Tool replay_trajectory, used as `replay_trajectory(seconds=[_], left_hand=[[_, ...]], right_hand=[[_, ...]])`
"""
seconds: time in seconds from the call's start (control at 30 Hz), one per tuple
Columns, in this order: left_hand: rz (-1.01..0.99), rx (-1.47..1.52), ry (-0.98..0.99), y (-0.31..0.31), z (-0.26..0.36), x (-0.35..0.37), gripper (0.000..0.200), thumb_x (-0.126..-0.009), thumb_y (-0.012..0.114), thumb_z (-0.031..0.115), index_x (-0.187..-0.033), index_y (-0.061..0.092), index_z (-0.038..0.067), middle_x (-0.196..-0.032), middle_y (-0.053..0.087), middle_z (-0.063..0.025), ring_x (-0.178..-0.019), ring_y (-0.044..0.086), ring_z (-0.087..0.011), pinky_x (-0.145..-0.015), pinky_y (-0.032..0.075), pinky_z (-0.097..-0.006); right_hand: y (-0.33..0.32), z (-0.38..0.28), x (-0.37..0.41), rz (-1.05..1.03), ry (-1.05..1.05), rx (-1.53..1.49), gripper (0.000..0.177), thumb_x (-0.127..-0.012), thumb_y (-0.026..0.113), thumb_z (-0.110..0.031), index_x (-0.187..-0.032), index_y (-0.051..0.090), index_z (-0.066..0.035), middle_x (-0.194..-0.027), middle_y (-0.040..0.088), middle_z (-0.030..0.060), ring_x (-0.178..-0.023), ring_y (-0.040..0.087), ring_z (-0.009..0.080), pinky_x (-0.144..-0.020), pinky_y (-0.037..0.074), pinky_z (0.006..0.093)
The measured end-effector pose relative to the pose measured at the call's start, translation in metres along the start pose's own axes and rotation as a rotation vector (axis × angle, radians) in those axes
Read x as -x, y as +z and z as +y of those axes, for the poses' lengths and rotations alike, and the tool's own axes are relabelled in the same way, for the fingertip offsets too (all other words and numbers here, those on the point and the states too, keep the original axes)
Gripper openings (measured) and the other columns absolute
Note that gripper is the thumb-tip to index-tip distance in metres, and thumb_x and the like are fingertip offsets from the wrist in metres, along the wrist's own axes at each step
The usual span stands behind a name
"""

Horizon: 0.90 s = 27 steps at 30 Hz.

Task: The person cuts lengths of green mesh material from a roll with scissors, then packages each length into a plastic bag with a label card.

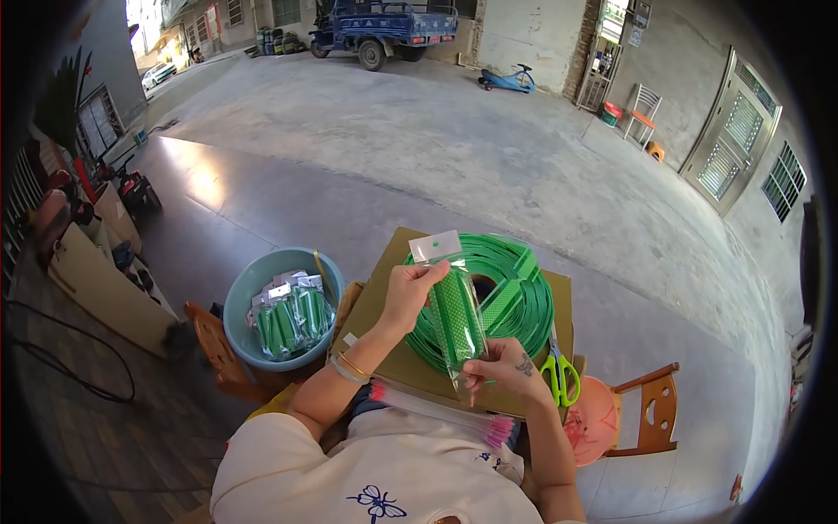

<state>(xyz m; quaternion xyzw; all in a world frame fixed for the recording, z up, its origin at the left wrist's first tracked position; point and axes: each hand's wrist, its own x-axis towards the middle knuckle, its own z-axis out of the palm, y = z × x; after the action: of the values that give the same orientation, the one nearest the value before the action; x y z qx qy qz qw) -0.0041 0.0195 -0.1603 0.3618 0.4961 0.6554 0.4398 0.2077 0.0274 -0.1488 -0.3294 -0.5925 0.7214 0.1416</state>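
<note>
A clear plastic packet (457,319) with green dotted strips inside is held up between both hands. My left hand (417,293) pinches its upper part, just under the white header card. The lower end of the packet is gripped by my right hand (504,367), thumb on top. Beneath and behind it, a large coil of green ribbon (537,301) lies on a cardboard box (384,275). Scissors with lime-green handles (559,375) rest at the box's right side. Clear bags with pink ends (441,415) lie along the near edge of the box, by my lap.
A blue basin (240,327) of filled packets (292,319) stands left of the box. To the right are a pink basin (594,419) and a wooden chair (656,409). Farther off are a blue truck (393,26), a toy car (509,81) and a metal chair (644,113).
</note>
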Motion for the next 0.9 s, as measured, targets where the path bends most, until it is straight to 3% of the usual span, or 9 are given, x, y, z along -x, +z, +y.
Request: replay_trajectory(seconds=[0.07,0.1,0.2,0.4,0.5,0.6,0.63,0.73,0.9], left_hand=[[-0.029,0.158,-0.136,0.008,0.003,0.004,0.031,-0.087,0.057,0.03,-0.092,0.064,0.001,-0.074,0.062,-0.0012,-0.053,0.055,-0.0062,-0.047,0.047,-0.0198],[-0.142,0.263,-0.229,0.008,-0.001,0.006,0.033,-0.089,0.054,0.03,-0.099,0.059,-0.001,-0.089,0.064,-0.0092,-0.065,0.062,-0.0139,-0.058,0.053,-0.0255],[-0.422,0.235,-0.6,0.019,-0.009,0.028,0.034,-0.088,0.056,0.029,-0.1,0.058,-0.003,-0.093,0.063,-0.0137,-0.073,0.065,-0.0197,-0.064,0.055,-0.0295],[-0.581,0.017,-0.525,0.032,-0.034,0.05,0.027,-0.087,0.057,0.017,-0.097,0.058,-0.008,-0.088,0.063,-0.0153,-0.075,0.066,-0.0228,-0.068,0.056,-0.0312],[-0.551,0.063,-0.619,0.03,-0.042,0.053,0.024,-0.089,0.054,0.013,-0.097,0.058,-0.008,-0.088,0.063,-0.0156,-0.077,0.066,-0.023,-0.07,0.057,-0.032],[-0.508,0.157,-0.666,0.026,-0.045,0.056,0.023,-0.089,0.054,0.013,-0.096,0.058,-0.008,-0.086,0.063,-0.0153,-0.078,0.066,-0.0229,-0.072,0.057,-0.033],[-0.497,0.165,-0.661,0.025,-0.044,0.057,0.023,-0.089,0.054,0.013,-0.096,0.058,-0.008,-0.086,0.063,-0.0152,-0.078,0.066,-0.0227,-0.072,0.057,-0.0332],[-0.477,0.179,-0.662,0.026,-0.043,0.061,0.023,-0.089,0.053,0.013,-0.097,0.058,-0.008,-0.087,0.063,-0.0153,-0.078,0.065,-0.0223,-0.073,0.056,-0.0336],[-0.449,0.112,-0.647,0.025,-0.055,0.063,0.02,-0.088,0.053,0.01,-0.098,0.059,-0.007,-0.09,0.064,-0.0137,-0.078,0.065,-0.0206,-0.074,0.056,-0.0324]], right_hand=[[-0.004,0.006,-0.002,0.079,-0.051,-0.083,0.02,-0.078,0.068,-0.017,-0.084,0.062,0.001,-0.072,0.064,0.0064,-0.06,0.06,0.0112,-0.055,0.05,0.0235],[-0.004,0.008,-0.006,0.126,-0.1,-0.202,0.02,-0.079,0.068,-0.017,-0.084,0.062,0.001,-0.072,0.064,0.0064,-0.061,0.06,0.0113,-0.055,0.05,0.0233],[-0.002,0.009,-0.011,0.41,-0.214,-0.297,0.017,-0.079,0.067,-0.017,-0.082,0.061,-0.001,-0.066,0.059,0.0019,-0.054,0.053,0.0063,-0.048,0.042,0.02],[-0.013,0.03,-0.012,0.517,-0.217,-0.097,0.019,-0.079,0.069,-0.021,-0.078,0.059,-0.004,-0.06,0.053,-0.0029,-0.048,0.04,0.0024,-0.04,0.029,0.0197],[-0.014,0.036,-0.015,0.556,-0.145,0.036,0.023,-0.076,0.071,-0.021,-0.079,0.057,-0.002,-0.064,0.053,-0.0006,-0.051,0.047,0.0098,-0.045,0.036,0.0246],[0.007,0.024,-0.006,1.028,-0.589,0.78,0.027,-0.074,0.07,-0.022,-0.081,0.056,0.0,-0.071,0.053,0.004,-0.06,0.054,0.021,-0.055,0.043,0.0318],[0.011,0.016,0.003,0.965,-0.527,0.755,0.026,-0.073,0.069,-0.019,-0.085,0.057,0.0,-0.077,0.055,0.0083,-0.071,0.056,0.0289,-0.065,0.044,0.0367],[0.005,0.015,0.017,0.507,-0.488,0.862,0.02,-0.069,0.07,-0.011,-0.082,0.059,-0.001,-0.07,0.057,0.0072,-0.063,0.054,0.0235,-0.057,0.041,0.0315],[0.01,0.021,0.019,0.373,-0.363,0.892,0.018,-0.065,0.07,-0.009,-0.076,0.058,-0.001,-0.074,0.059,0.0116,-0.064,0.057,0.0263,-0.058,0.043,0.0337]])
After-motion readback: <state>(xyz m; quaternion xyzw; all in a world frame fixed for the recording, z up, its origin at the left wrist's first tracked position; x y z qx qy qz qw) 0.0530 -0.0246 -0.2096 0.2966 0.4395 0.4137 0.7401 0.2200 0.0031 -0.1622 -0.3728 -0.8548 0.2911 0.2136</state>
